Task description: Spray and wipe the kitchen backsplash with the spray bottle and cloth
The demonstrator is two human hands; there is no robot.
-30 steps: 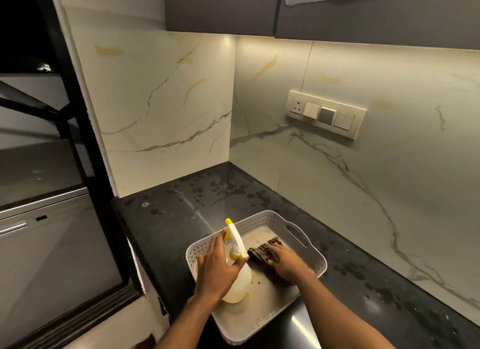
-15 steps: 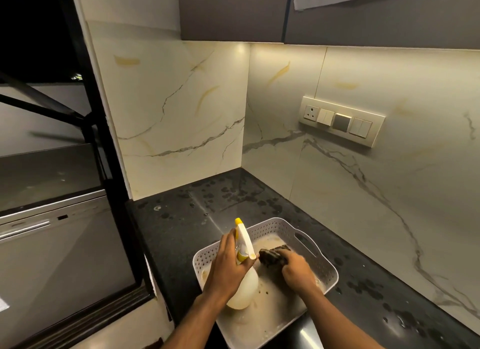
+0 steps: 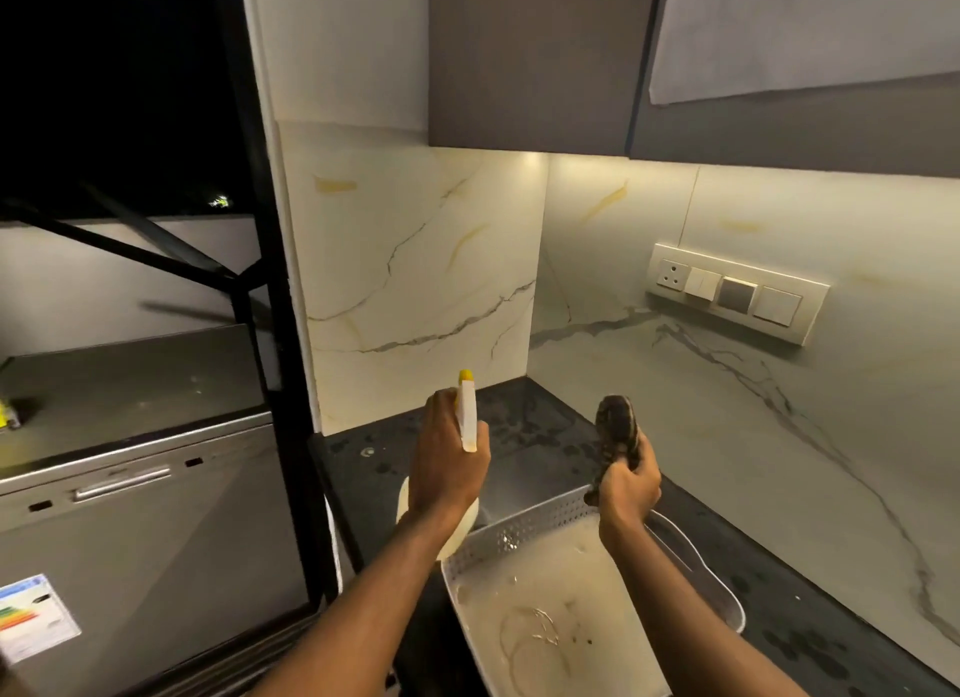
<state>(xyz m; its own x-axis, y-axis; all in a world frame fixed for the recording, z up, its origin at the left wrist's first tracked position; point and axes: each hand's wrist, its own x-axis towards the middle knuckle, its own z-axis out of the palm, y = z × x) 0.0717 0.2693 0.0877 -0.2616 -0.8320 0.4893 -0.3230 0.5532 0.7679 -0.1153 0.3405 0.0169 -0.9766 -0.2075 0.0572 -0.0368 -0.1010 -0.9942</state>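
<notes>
The marble backsplash (image 3: 426,291) fills the far wall, with a switch plate (image 3: 737,292) on its right. The white basket (image 3: 524,529) on the table (image 3: 535,416) is cut off at the near edge. The left hand (image 3: 449,470) grips the spray bottle (image 3: 467,421), hiding most of it, and the right hand (image 3: 629,488) squeezes the dark cloth (image 3: 615,418).

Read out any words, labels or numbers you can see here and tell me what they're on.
Nothing here is legible.
Sticker on the appliance front: coloured bars, print too blurred to read.
Spray bottle and switch plate: no text visible.
</notes>
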